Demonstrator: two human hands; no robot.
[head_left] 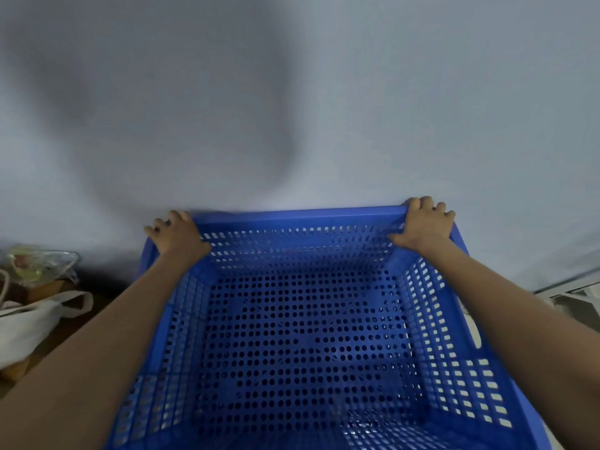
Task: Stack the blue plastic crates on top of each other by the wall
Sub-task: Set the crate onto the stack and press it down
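Observation:
A large blue plastic crate [302,336] with perforated walls and floor fills the lower middle of the view, its far rim against the pale wall [292,92]. My left hand [177,237] grips the far left corner of the rim. My right hand [423,222] grips the far right corner, fingers curled over the edge. Both forearms run along the crate's sides. Through the floor holes I see dark blue below, but I cannot tell whether another crate sits under it.
A white cloth bag [35,323] and a clear plastic bag [39,261] with items lie on the floor at the left. A white frame [574,293] shows at the right edge by the wall.

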